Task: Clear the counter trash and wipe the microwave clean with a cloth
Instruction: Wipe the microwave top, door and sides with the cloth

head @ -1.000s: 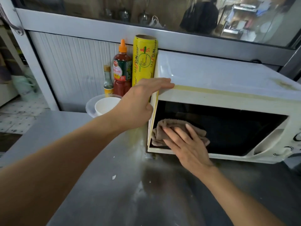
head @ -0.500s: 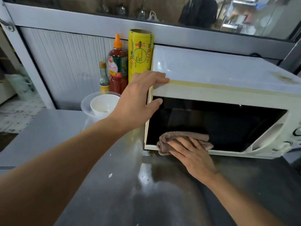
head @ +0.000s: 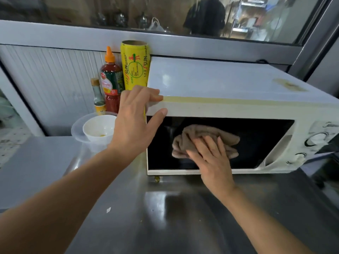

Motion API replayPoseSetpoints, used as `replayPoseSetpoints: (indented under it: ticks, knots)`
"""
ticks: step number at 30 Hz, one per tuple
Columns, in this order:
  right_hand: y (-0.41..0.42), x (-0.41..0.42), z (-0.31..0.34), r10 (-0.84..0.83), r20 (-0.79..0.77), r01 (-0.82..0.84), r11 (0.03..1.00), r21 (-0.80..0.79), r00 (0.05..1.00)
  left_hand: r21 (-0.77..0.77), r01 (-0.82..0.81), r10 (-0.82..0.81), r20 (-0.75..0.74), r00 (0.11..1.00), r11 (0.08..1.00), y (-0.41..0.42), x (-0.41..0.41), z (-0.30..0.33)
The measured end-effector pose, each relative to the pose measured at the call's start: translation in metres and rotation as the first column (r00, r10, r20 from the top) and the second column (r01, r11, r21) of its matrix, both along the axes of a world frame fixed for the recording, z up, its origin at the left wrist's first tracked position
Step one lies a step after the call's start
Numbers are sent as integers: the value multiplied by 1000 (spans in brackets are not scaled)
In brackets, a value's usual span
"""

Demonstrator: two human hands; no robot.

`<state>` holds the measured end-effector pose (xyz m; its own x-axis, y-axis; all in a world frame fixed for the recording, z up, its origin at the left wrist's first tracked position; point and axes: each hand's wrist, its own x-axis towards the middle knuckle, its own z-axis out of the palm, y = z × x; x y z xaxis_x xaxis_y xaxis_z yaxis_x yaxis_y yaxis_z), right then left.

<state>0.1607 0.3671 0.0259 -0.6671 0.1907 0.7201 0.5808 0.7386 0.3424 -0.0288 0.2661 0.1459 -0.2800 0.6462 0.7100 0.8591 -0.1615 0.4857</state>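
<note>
I'm seeing the right hand pressing the cloth flat-fingered on the microwave door glass, hiding part of it. The left hand, fingers spread, is bracing the top-left corner. The dials are running off-frame right. The steel counter is looking smudged.

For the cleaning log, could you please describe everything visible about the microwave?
The microwave is a white box, yellowed along its front top edge, with a brownish stain on its top, far right. Its dark glass door is shut; two dials sit on the right. It stands on the steel counter. The left hand rests on its top left corner; the right hand presses a brown cloth against the door.
</note>
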Motion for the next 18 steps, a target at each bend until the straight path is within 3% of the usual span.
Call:
replayPoseSetpoints:
  ticks: [4,7,14,18]
  knots:
    - [-1,25,-34,4,353,-1,1000,-8,936,-3,-9,9,-3,1000,1000,0,2,2]
    - [2,34,-25,37,403,-23,999,-38,915,-30,-21,19,-42,999,999,-2,1,7]
    - [13,40,47,41,109,-40,999,-6,993,-101,-135,105,-255,961,986,-4,20,31]
    - [11,33,35,69,-68,-74,994,-84,995,-139,-41,-20,-409,912,989,13,54,34]
